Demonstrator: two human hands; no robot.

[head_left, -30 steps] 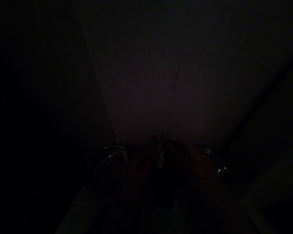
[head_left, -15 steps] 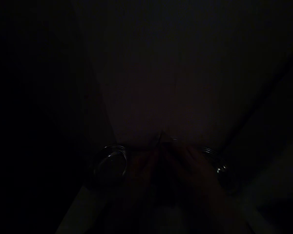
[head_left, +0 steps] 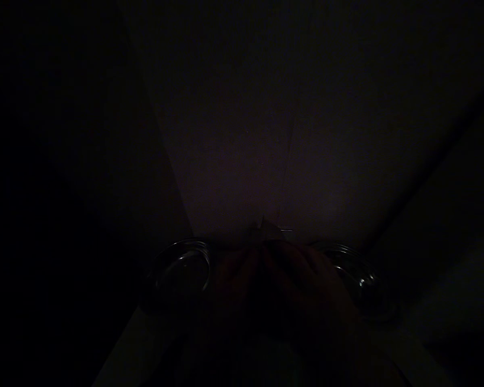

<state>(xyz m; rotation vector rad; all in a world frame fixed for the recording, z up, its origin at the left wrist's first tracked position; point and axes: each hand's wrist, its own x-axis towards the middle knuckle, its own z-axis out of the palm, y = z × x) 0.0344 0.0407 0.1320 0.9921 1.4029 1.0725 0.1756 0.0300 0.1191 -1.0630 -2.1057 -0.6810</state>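
Observation:
The scene is very dark and only outlines show. My left hand (head_left: pixel 232 271) and my right hand (head_left: pixel 308 274) are close together at the lower middle, fingers bent and fingertips nearly meeting. A thin, pointed, sheet-like piece (head_left: pixel 271 230) sticks up between the fingertips; its kind is too dark to make out. Both hands look closed around its lower edge. A shiny round bowl (head_left: pixel 181 243) stands just left of my left hand. Another shiny round bowl (head_left: pixel 367 279) lies to the right, partly hidden behind my right hand.
A pale flat surface (head_left: pixel 234 177) stretches away beyond the hands, with a faint seam running along it. A short, thin, bright line (head_left: pixel 286 230) shows just past the fingertips. A pale edge (head_left: pixel 121 344) slants across the lower left.
My right hand has shifted slightly left, and more of the right bowl shows. The pointed piece between the fingertips has changed shape a little. Both bowls have stayed in place.

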